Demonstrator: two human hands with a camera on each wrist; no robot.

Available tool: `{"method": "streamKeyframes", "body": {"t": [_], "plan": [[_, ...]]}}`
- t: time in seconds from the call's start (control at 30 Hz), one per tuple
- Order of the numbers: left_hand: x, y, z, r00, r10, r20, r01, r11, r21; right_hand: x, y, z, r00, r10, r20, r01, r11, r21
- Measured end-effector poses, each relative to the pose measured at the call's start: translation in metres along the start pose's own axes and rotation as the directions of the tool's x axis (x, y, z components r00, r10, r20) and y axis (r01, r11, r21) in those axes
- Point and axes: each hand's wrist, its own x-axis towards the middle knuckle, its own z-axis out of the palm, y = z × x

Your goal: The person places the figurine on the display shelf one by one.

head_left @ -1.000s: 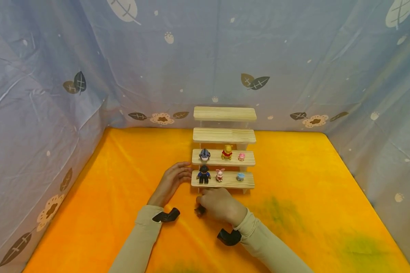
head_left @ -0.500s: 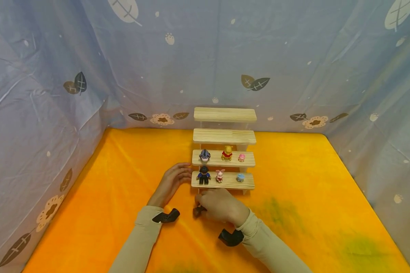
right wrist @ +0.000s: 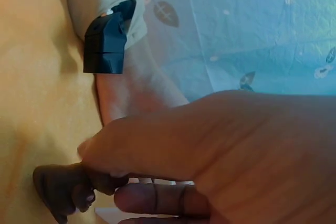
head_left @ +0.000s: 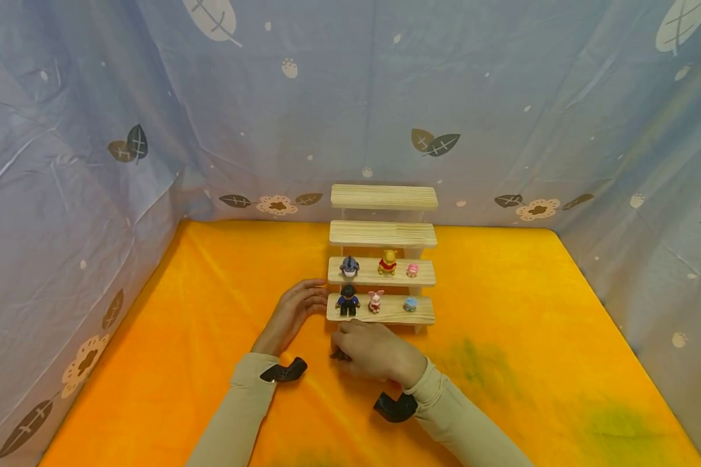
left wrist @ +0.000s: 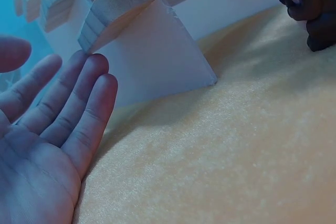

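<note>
My right hand (head_left: 380,350) pinches a small dark brown figurine (right wrist: 58,184) between thumb and fingers, just in front of the bottom step of a wooden tiered stand (head_left: 394,318). Its kind cannot be told, as the fingers cover much of it. In the left wrist view the brown figurine (left wrist: 320,11) appears at the upper right. My left hand (head_left: 295,308) lies with its fingers extended, fingertips at the left end of the bottom step. On that step stand a black-haired toy figure in blue and black (head_left: 348,301), a pink piglet figurine (head_left: 375,301) and a small light-blue figurine (head_left: 411,304).
The second step holds a grey donkey figurine (head_left: 349,266), a yellow bear in a red shirt (head_left: 387,263) and a small pink figurine (head_left: 412,270). Two bare steps rise behind. Orange cloth (head_left: 502,324) covers the table; patterned curtains (head_left: 304,117) surround it.
The brown figurine has turned in my right fingers and shifted slightly toward the stand, with less of it showing. My left hand has stayed in place.
</note>
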Motion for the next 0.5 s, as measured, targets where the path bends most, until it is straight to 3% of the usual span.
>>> {"method": "streamKeyframes", "body": {"t": [0.23, 0.5], "plan": [[-0.0006, 0.0004, 0.0006, 1.000, 0.002, 0.006, -0.002, 1.000, 0.007, 0.0033, -0.0008, -0.0010, 0.999, -0.010, 0.035, 0.007, 0.998, 0.070], [-0.0004, -0.0001, 0.0005, 1.000, 0.012, 0.006, -0.012, 1.000, 0.003, 0.0033, -0.0005, 0.0000, 0.999, -0.018, 0.033, 0.015, 0.996, 0.084]]}}
